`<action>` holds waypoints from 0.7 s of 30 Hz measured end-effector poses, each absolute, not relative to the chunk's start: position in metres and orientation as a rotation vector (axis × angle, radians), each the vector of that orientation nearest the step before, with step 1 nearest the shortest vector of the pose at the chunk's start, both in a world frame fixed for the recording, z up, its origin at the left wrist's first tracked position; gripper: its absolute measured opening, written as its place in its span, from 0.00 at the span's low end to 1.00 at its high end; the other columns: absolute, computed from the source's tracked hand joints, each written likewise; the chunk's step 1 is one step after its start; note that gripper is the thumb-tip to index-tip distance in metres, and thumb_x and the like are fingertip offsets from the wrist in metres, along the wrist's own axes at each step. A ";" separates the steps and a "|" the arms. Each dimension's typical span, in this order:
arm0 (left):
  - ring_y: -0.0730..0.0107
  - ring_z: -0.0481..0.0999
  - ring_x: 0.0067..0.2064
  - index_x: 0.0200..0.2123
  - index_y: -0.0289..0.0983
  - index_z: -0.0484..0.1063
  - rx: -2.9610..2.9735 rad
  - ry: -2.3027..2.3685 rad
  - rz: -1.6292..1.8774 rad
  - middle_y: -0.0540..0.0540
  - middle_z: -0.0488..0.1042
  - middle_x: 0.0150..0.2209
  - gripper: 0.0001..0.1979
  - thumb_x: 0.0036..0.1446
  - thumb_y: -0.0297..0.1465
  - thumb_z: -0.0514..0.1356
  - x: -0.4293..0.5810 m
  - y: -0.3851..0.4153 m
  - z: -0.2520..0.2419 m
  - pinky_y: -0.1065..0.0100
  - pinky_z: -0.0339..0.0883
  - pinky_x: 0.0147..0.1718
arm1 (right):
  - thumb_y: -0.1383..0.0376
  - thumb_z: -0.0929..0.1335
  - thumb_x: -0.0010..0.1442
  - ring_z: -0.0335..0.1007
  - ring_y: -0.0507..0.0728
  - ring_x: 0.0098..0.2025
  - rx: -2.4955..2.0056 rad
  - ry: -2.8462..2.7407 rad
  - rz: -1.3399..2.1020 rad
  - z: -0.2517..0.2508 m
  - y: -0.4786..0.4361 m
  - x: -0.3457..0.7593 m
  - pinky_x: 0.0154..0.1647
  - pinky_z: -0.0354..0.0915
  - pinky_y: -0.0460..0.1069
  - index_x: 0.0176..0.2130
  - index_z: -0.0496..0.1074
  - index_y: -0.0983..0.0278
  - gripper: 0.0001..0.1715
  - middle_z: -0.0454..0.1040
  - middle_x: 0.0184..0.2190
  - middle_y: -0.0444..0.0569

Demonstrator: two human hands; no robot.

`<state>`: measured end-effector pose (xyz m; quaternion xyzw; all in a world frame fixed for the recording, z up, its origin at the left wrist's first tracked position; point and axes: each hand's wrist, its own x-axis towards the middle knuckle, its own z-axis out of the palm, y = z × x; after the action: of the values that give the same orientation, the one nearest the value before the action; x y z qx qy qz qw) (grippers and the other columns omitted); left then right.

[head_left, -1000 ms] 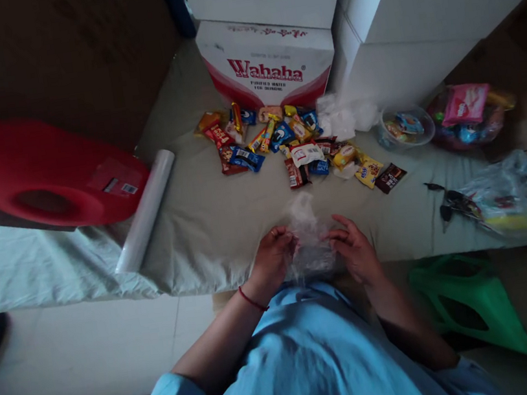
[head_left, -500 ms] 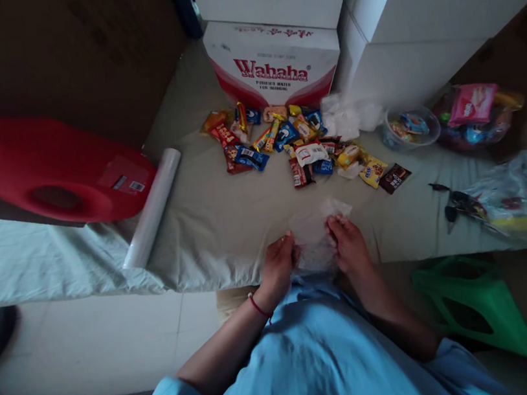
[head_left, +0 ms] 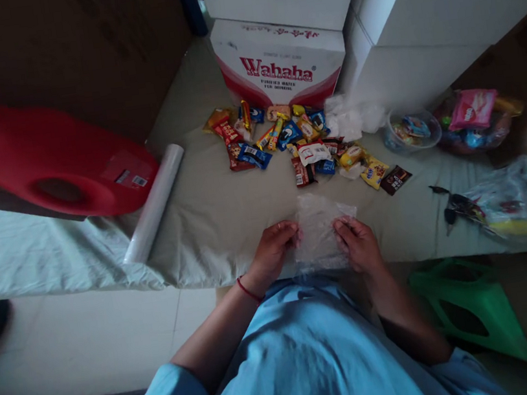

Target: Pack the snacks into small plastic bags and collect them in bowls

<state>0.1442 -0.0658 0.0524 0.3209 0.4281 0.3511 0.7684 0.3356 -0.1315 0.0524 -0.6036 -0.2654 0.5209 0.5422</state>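
A clear plastic bag [head_left: 320,232] lies spread near the front edge of the cloth-covered table [head_left: 207,218]. My left hand [head_left: 274,251] pinches its left edge and my right hand [head_left: 359,243] pinches its right edge, fingers closed on the film. A red string sits round my left wrist. Beyond the bag lies a pile of several wrapped snacks and candies [head_left: 299,140], apart from both hands.
A roll of clear film [head_left: 155,203] lies at the left beside a red plastic stool [head_left: 43,163]. A Wahaha carton [head_left: 282,67] stands behind the snacks. At the right are a clear bowl [head_left: 411,129], filled bags [head_left: 504,199], scissors [head_left: 448,201], and a green stool [head_left: 475,308] below the table.
The bag, crumpled and raised between my hands a second ago, now lies flatter and wider. Both hands moved apart along its edges.
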 end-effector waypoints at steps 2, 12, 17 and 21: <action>0.73 0.68 0.27 0.28 0.35 0.79 0.708 0.906 0.739 0.48 0.75 0.26 0.18 0.44 0.43 0.74 0.146 -0.067 0.056 0.70 0.60 0.28 | 0.44 0.76 0.53 0.48 0.46 0.18 -1.432 -0.603 1.242 0.052 -0.132 0.338 0.17 0.45 0.44 0.33 0.74 0.61 0.24 0.62 0.21 0.37; 0.76 0.69 0.26 0.31 0.35 0.79 0.623 0.861 0.814 0.49 0.77 0.27 0.18 0.41 0.41 0.77 0.152 -0.073 0.055 0.71 0.63 0.28 | 0.54 0.75 0.58 0.69 0.56 0.42 -1.677 -0.818 0.432 0.057 -0.133 0.358 0.44 0.68 0.51 0.45 0.74 0.59 0.18 0.74 0.41 0.49; 0.72 0.74 0.30 0.32 0.35 0.80 0.750 0.880 0.821 0.49 0.79 0.29 0.16 0.45 0.39 0.76 0.163 -0.084 0.052 0.68 0.68 0.35 | 0.51 0.72 0.62 0.73 0.56 0.37 -1.511 -1.046 1.075 0.074 -0.142 0.326 0.38 0.70 0.49 0.44 0.77 0.58 0.16 0.78 0.38 0.48; 0.69 0.77 0.36 0.33 0.36 0.79 0.733 0.878 0.836 0.48 0.80 0.33 0.14 0.49 0.38 0.74 0.168 -0.092 0.053 0.67 0.70 0.40 | 0.51 0.74 0.61 0.74 0.55 0.39 -1.442 -0.908 1.141 0.062 -0.134 0.303 0.42 0.71 0.49 0.40 0.78 0.58 0.15 0.79 0.37 0.46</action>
<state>0.1677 -0.0922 0.0532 0.3367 0.4030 0.3838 0.7595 0.3027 -0.1345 0.0616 -0.6010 -0.3785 0.4758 0.5188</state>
